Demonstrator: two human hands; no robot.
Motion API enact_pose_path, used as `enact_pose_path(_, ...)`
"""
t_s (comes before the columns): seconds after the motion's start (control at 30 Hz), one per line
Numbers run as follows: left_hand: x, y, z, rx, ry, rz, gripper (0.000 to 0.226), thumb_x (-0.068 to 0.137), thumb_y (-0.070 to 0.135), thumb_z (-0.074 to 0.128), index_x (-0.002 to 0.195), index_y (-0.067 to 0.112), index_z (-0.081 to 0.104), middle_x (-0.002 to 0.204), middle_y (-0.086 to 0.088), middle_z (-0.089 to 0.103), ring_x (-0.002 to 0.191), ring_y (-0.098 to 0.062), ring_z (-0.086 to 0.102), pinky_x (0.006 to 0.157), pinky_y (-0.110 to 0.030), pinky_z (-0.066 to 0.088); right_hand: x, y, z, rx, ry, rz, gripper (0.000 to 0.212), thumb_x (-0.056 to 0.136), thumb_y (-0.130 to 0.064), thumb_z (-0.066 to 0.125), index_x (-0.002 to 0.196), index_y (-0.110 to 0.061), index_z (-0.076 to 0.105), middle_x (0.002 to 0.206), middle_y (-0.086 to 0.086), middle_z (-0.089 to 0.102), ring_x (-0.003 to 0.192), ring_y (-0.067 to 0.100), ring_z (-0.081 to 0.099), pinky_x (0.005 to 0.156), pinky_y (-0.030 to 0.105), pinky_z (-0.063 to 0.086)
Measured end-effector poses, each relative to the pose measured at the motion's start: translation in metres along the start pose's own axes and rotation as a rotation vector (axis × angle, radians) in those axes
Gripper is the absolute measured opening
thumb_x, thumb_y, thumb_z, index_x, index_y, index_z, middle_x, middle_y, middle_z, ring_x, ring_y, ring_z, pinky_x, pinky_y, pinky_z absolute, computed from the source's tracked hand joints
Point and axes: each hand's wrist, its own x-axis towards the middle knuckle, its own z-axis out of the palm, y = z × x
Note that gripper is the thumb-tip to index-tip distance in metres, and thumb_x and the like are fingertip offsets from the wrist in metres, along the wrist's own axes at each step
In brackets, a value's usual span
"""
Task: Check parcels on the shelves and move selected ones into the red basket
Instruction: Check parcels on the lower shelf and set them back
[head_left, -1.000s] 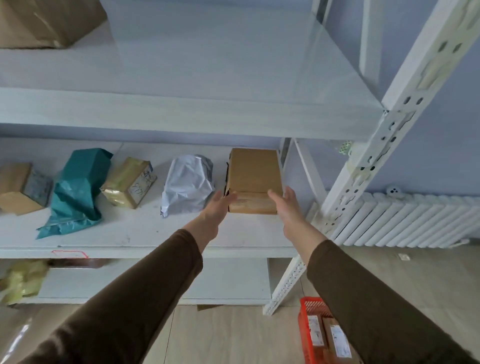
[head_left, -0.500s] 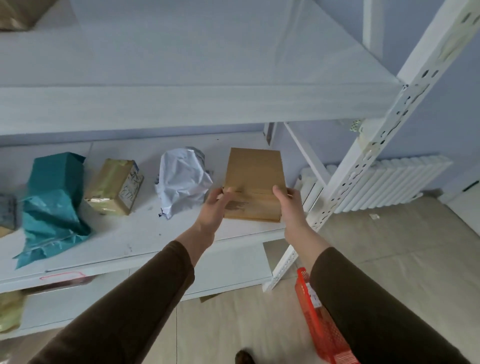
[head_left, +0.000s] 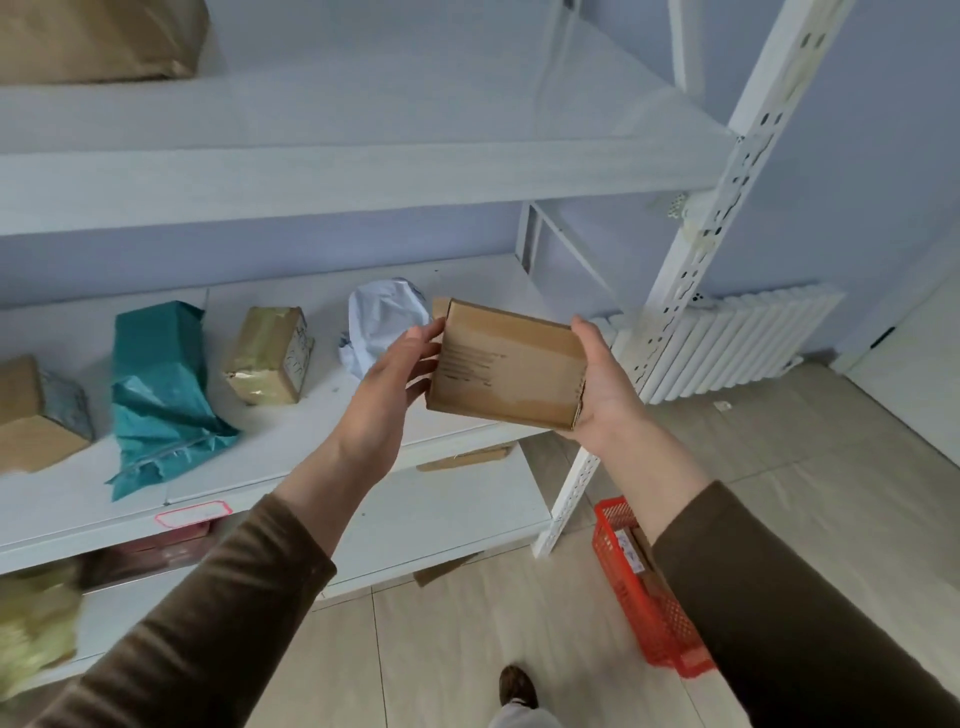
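Held item: flat brown cardboard parcel (head_left: 506, 364), faint rows of print on its upper face, held tilted in the air in front of the middle shelf, clear of the shelf board
Left hand (head_left: 387, 395): fingers and thumb pinch the parcel's left edge
Right hand (head_left: 602, 387): cradles the right edge, thumb on top, fingers curled beneath
Sleeves: dark brown, on both forearms
Middle shelf (head_left: 291, 447): white board carrying, from left to right, a brown box with grey wrapping (head_left: 39, 413) at the frame edge, a crumpled teal plastic mailer bag (head_left: 158, 395), a small tape-wrapped tan box (head_left: 270, 356), and a crumpled white plastic mailer bag (head_left: 382, 325) partly behind the left hand
Top shelf (head_left: 363, 171): large brown paper-wrapped parcel (head_left: 98, 39) at the far left
Lower shelf: blurred yellow-green package (head_left: 34, 621) at the left edge; a reddish item under the shelf lip, too blurred to tell
Red plastic mesh basket (head_left: 644, 592): on the floor right of the white perforated shelf upright (head_left: 691, 249), partly hidden by the right sleeve, labelled parcels inside
Background: white ribbed radiator (head_left: 737, 343) against the pale blue wall; light wood-look floor (head_left: 810, 467); tip of a dark shoe (head_left: 517, 686) at the bottom
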Motion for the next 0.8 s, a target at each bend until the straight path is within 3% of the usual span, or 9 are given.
enact_pose_path(0.2, -0.027, 0.006, -0.020, -0.097, 0.006, 0.019, 0.043, 0.112, 0.047, 0.035, 0.144, 0.030, 0.058, 0.144, 0.001, 0.066, 0.126, -0.007, 0.063, 0.114, -0.036, 0.043, -0.041, 0.031, 0.022, -0.040, -0.033, -0.243, 0.064, 0.064, -0.058, 0.072, 0.122, -0.031, 0.062, 0.129, -0.003, 0.068, 0.128, 0.022, 0.060, 0.109, 0.046, 0.047)
enact_pose_path(0.3, -0.035, 0.003, -0.028, -0.172, 0.014, 0.004, 0.043, 0.110, 0.052, 0.038, 0.145, 0.038, 0.057, 0.143, 0.014, 0.066, 0.132, -0.001, 0.060, 0.115, -0.037, 0.043, -0.055, 0.045, 0.023, -0.094, -0.107, -0.428, 0.058, 0.071, -0.049, 0.067, 0.128, -0.042, 0.056, 0.141, -0.004, 0.056, 0.130, 0.014, 0.057, 0.110, 0.044, 0.045)
enact_pose_path(0.4, -0.037, -0.003, -0.034, -0.175, -0.006, -0.008, 0.046, 0.107, 0.054, 0.045, 0.148, 0.036, 0.056, 0.148, 0.007, 0.063, 0.135, -0.011, 0.057, 0.110, -0.041, 0.046, -0.064, 0.053, 0.021, -0.226, -0.146, -0.585, 0.066, 0.075, -0.046, 0.064, 0.139, -0.043, 0.047, 0.144, -0.002, 0.048, 0.132, 0.013, 0.052, 0.105, 0.036, 0.048)
enact_pose_path(0.5, -0.041, -0.011, -0.031, -0.182, -0.003, -0.017, 0.046, 0.104, 0.051, 0.052, 0.146, 0.033, 0.056, 0.146, 0.004, 0.063, 0.130, -0.019, 0.057, 0.106, -0.042, 0.046, -0.070, 0.058, 0.014, -0.422, -0.137, -0.744, 0.072, 0.079, -0.044, 0.064, 0.146, -0.037, 0.037, 0.144, -0.011, 0.041, 0.136, 0.015, 0.042, 0.107, 0.041, 0.048)
enact_pose_path(0.57, -0.043, -0.017, -0.025, -0.202, 0.015, -0.022, 0.039, 0.105, 0.048, 0.053, 0.140, 0.031, 0.059, 0.141, 0.005, 0.065, 0.127, -0.016, 0.059, 0.105, -0.040, 0.049, -0.075, 0.064, 0.007, -0.629, -0.095, -0.885, 0.078, 0.084, -0.052, 0.066, 0.152, -0.034, 0.032, 0.147, -0.020, 0.036, 0.139, 0.011, 0.035, 0.112, 0.039, 0.043)
enact_pose_path(0.63, -0.047, -0.021, -0.014, -0.205, 0.047, -0.056, 0.036, 0.104, 0.048, 0.055, 0.134, 0.029, 0.062, 0.137, -0.001, 0.065, 0.119, -0.016, 0.061, 0.098, -0.038, 0.051, -0.083, 0.066, 0.000, -0.780, -0.077, -0.969, 0.086, 0.087, -0.066, 0.062, 0.158, -0.028, 0.030, 0.156, -0.016, 0.032, 0.146, 0.011, 0.028, 0.117, 0.032, 0.035)
enact_pose_path(0.7, -0.049, -0.028, -0.007, -0.227, 0.044, -0.090, 0.051, 0.097, 0.056, 0.062, 0.138, 0.025, 0.061, 0.145, -0.016, 0.058, 0.120, -0.024, 0.057, 0.101, -0.046, 0.049, -0.094, 0.062, -0.009, -0.781, -0.088, -1.010, 0.079, 0.094, -0.070, 0.049, 0.158, -0.026, 0.037, 0.160, -0.014, 0.034, 0.149, 0.016, 0.028, 0.118, 0.029, 0.032)
enact_pose_path(0.8, -0.049, -0.042, 0.009, -0.233, -0.028, -0.135, 0.057, 0.103, 0.057, 0.051, 0.148, 0.021, 0.056, 0.149, -0.022, 0.057, 0.127, -0.033, 0.057, 0.103, -0.049, 0.049, -0.100, 0.051, -0.030, -0.704, -0.048, -1.154, 0.048, 0.107, -0.041, 0.045, 0.150, -0.021, 0.053, 0.153, -0.008, 0.047, 0.144, 0.018, 0.039, 0.116, 0.030, 0.039)
